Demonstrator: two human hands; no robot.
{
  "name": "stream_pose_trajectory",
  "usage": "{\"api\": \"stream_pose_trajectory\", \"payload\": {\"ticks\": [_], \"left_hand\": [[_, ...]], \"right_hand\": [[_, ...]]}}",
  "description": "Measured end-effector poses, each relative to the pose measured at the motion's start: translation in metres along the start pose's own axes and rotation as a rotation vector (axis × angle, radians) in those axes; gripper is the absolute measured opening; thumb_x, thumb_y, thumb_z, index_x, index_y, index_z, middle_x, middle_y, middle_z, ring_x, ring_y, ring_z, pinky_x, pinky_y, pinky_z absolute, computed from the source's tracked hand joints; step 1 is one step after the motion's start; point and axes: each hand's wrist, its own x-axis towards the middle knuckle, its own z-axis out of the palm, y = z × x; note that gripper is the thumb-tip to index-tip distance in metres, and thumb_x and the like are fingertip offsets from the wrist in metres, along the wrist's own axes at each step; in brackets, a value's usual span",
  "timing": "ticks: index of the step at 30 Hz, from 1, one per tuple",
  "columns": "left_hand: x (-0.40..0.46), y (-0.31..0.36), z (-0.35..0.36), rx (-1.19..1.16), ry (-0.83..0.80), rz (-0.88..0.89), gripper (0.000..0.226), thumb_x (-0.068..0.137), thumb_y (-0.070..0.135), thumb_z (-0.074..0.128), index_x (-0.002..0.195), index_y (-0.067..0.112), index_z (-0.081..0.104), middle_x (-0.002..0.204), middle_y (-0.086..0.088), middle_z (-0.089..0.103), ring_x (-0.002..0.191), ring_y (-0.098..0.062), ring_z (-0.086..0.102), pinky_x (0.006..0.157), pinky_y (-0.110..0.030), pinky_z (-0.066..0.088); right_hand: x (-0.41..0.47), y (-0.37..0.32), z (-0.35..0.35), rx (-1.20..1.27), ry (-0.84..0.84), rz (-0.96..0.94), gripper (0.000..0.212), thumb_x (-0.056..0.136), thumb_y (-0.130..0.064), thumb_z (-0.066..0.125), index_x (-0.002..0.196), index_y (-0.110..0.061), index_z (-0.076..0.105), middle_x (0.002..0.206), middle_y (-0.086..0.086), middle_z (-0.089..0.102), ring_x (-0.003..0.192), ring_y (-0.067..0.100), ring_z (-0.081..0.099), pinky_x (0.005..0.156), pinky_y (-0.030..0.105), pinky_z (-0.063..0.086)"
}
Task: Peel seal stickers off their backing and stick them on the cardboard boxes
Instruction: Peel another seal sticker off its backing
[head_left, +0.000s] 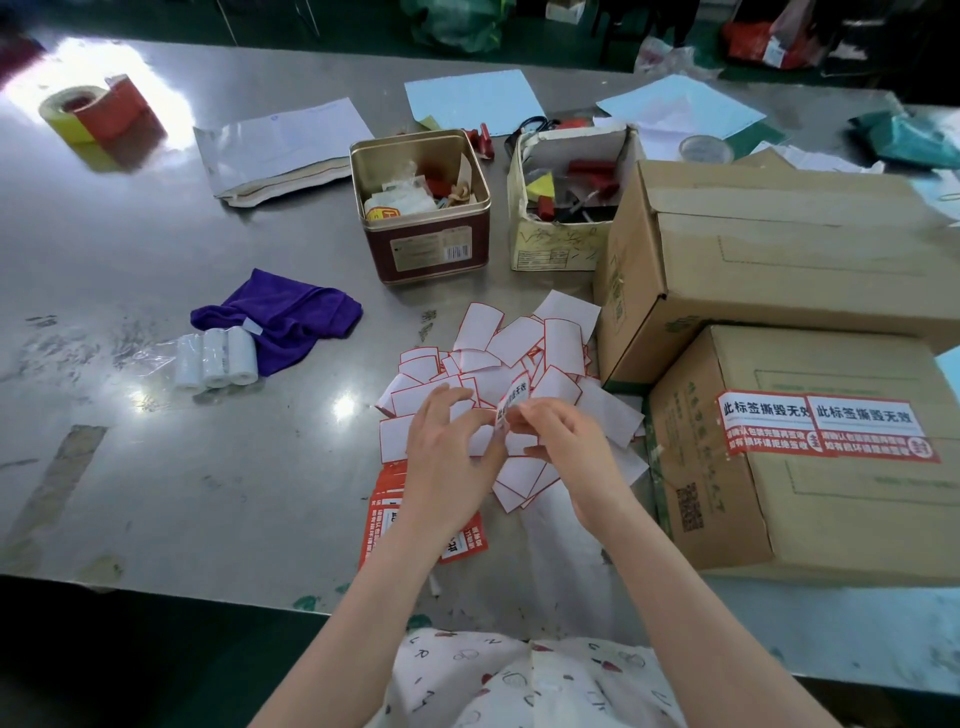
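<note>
**Sticker pinched between both hands above the backing pile**

I see one seal sticker (511, 402) held up between my two hands, curled, its black characters facing me. It sits right at the fingertips: the left hand (452, 447) pinches its left edge with thumb and forefinger, fingers bent, and the right hand (563, 441) grips the right side, fingers curled round a white piece beneath it. Whether sticker and backing are already apart, I cannot tell.

Directly under and beyond the hands lies a heap of spent backing papers (519, 353), white with red outlines. Nearer me, partly hidden under my left wrist, is a stack of red unpeeled stickers (387, 499).

To the right stands a cardboard box (831, 519) with two seal stickers (826, 428) side by side across its top near edge. A larger cardboard box (779, 249) sits just behind, touching it.

Farther off on the metal table (156, 493): an open tin (421, 208), a small paper carton (561, 208) of tools, a purple cloth (285, 317) and three white rolls (218, 358) to the left
</note>
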Motion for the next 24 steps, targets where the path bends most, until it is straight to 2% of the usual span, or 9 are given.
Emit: {"api": "stream_pose_trajectory", "payload": {"ticks": [4, 7, 9, 11, 13, 16, 19, 22, 24], "left_hand": [[0.002, -0.003, -0.007, -0.203, -0.053, -0.14, 0.019, 0.089, 0.023, 0.058, 0.103, 0.014, 0.068, 0.129, 0.0, 0.051, 0.126, -0.018, 0.042, 0.102, -0.042, 0.043], [-0.001, 0.006, -0.02, -0.663, -0.121, -0.421, 0.017, 0.093, 0.031, 0.051, 0.097, 0.024, 0.065, 0.116, 0.004, 0.063, 0.105, -0.012, 0.061, 0.075, -0.019, 0.053], [-0.001, 0.007, -0.025, -0.793, -0.141, -0.522, 0.029, 0.095, 0.038, 0.042, 0.101, 0.023, 0.067, 0.104, 0.007, 0.069, 0.083, 0.001, 0.065, 0.062, -0.009, 0.046], [0.0, 0.003, -0.025, -0.856, -0.14, -0.566, 0.039, 0.095, 0.044, 0.036, 0.105, 0.023, 0.067, 0.104, 0.006, 0.07, 0.083, -0.001, 0.063, 0.069, -0.018, 0.042], [0.0, 0.0, -0.024, -0.907, -0.154, -0.592, 0.045, 0.094, 0.049, 0.033, 0.107, 0.023, 0.066, 0.104, 0.006, 0.071, 0.087, -0.005, 0.064, 0.077, -0.025, 0.044], [-0.001, -0.002, -0.024, -0.927, -0.155, -0.589, 0.054, 0.094, 0.051, 0.028, 0.107, 0.017, 0.068, 0.095, 0.011, 0.073, 0.078, 0.003, 0.067, 0.072, -0.023, 0.041], [-0.002, -0.003, -0.023, -0.899, -0.163, -0.565, 0.061, 0.093, 0.055, 0.026, 0.106, 0.015, 0.069, 0.101, 0.006, 0.072, 0.088, -0.004, 0.067, 0.078, -0.026, 0.041], [-0.002, -0.002, -0.022, -0.908, -0.154, -0.569, 0.055, 0.093, 0.055, 0.028, 0.105, 0.019, 0.068, 0.099, 0.005, 0.072, 0.084, -0.005, 0.069, 0.075, -0.025, 0.045], [-0.002, -0.001, -0.022, -0.881, -0.129, -0.553, 0.046, 0.092, 0.053, 0.035, 0.103, 0.022, 0.068, 0.098, 0.003, 0.073, 0.085, -0.013, 0.071, 0.079, -0.027, 0.05]], "right_hand": [[0.0, 0.0, -0.005, 0.046, 0.086, -0.002, 0.021, 0.093, -0.03, 0.048, 0.095, -0.019, 0.066, 0.091, -0.006, 0.069, 0.093, 0.01, 0.064, 0.08, 0.025, 0.051], [-0.001, 0.0, -0.012, 0.075, 0.215, -0.055, 0.019, 0.094, -0.026, 0.048, 0.103, -0.016, 0.061, 0.092, -0.009, 0.064, 0.089, 0.005, 0.06, 0.069, 0.014, 0.046], [-0.001, 0.001, -0.015, 0.083, 0.282, -0.067, 0.015, 0.094, -0.027, 0.048, 0.105, -0.021, 0.057, 0.098, -0.011, 0.061, 0.097, 0.007, 0.058, 0.079, 0.02, 0.049], [0.001, 0.003, -0.015, 0.1, 0.286, -0.034, 0.021, 0.093, -0.032, 0.049, 0.112, -0.023, 0.053, 0.111, -0.006, 0.061, 0.107, 0.012, 0.057, 0.094, 0.031, 0.048], [0.001, 0.004, -0.012, 0.111, 0.241, -0.002, 0.031, 0.091, -0.04, 0.049, 0.117, -0.023, 0.05, 0.117, -0.002, 0.061, 0.109, 0.014, 0.058, 0.095, 0.035, 0.049], [0.001, 0.004, -0.007, 0.118, 0.156, 0.002, 0.038, 0.09, -0.048, 0.044, 0.117, -0.022, 0.052, 0.105, -0.006, 0.066, 0.096, 0.007, 0.063, 0.079, 0.022, 0.051], [0.002, 0.004, -0.003, 0.102, 0.112, 0.031, 0.04, 0.088, -0.055, 0.041, 0.111, -0.026, 0.057, 0.101, -0.008, 0.068, 0.095, 0.006, 0.063, 0.081, 0.021, 0.048], [-0.001, 0.003, -0.002, 0.082, 0.117, 0.019, 0.021, 0.091, -0.047, 0.044, 0.086, -0.033, 0.059, 0.088, -0.013, 0.067, 0.085, 0.004, 0.064, 0.066, 0.014, 0.044], [-0.002, 0.005, -0.003, 0.015, 0.163, -0.04, 0.017, 0.092, -0.037, 0.048, 0.081, -0.03, 0.06, 0.088, -0.009, 0.069, 0.082, 0.007, 0.066, 0.066, 0.017, 0.051]]}}
